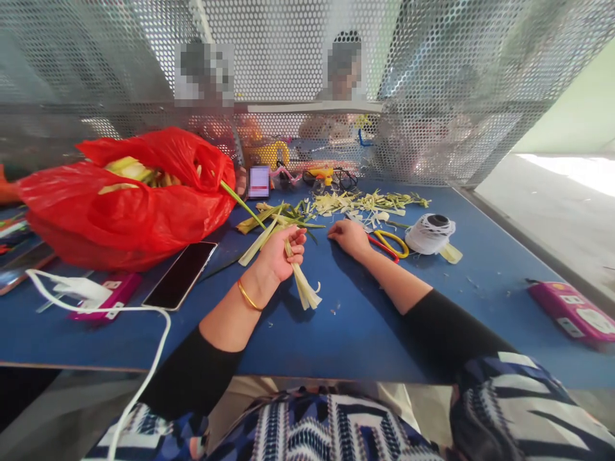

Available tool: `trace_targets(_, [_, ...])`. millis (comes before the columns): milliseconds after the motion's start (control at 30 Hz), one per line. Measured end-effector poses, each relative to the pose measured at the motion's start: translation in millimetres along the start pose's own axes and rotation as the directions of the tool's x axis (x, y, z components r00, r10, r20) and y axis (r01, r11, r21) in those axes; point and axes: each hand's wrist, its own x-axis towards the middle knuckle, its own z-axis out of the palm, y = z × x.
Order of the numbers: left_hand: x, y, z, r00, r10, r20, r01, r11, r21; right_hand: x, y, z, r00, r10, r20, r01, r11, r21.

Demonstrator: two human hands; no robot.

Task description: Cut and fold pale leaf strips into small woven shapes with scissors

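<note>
My left hand (281, 251) is closed around a small bundle of pale yellow-green leaf strips (303, 288) whose ends stick out below the fingers onto the blue table (346, 320). My right hand (350, 235) rests knuckles-up on the table with fingers curled, touching red and yellow scissors (390, 244). What the right fingers grip, if anything, is hidden. More cut leaf strips (283, 216) lie just beyond both hands.
A red plastic bag (129, 198) full of leaves lies at the left. A black phone (180, 274), a pink device with a white cable (103, 296), a white thread spool (430, 234) and another pink device (571, 310) lie around. People sit behind a perforated metal screen (432, 96).
</note>
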Motion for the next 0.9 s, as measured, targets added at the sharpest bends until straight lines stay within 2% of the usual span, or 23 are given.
trace_targets(200, [1,-2,0.0,1.0,-0.002,0.012,0.002,1.0,0.008,-1,5,4,1.0,-0.02,0.009,0.021,0.999,-0.031])
trace_targets(400, [1,-3,0.5,1.0,-0.01,-0.001,0.01,1.0,0.021,-3,-2,3,0.997,-0.05,0.053,0.056,0.991,-0.121])
trace_targets(667, [4,-4,-2.3,1.0,-0.006,0.0,0.006,1.0,0.007,-3,-8,3,0.995,-0.016,0.096,0.035,0.979,-0.199])
trace_targets(900, [6,-5,-3.2,1.0,0.0,0.007,0.0,1.0,-0.017,-3,-8,5,0.996,0.021,0.084,-0.006,0.983,-0.181])
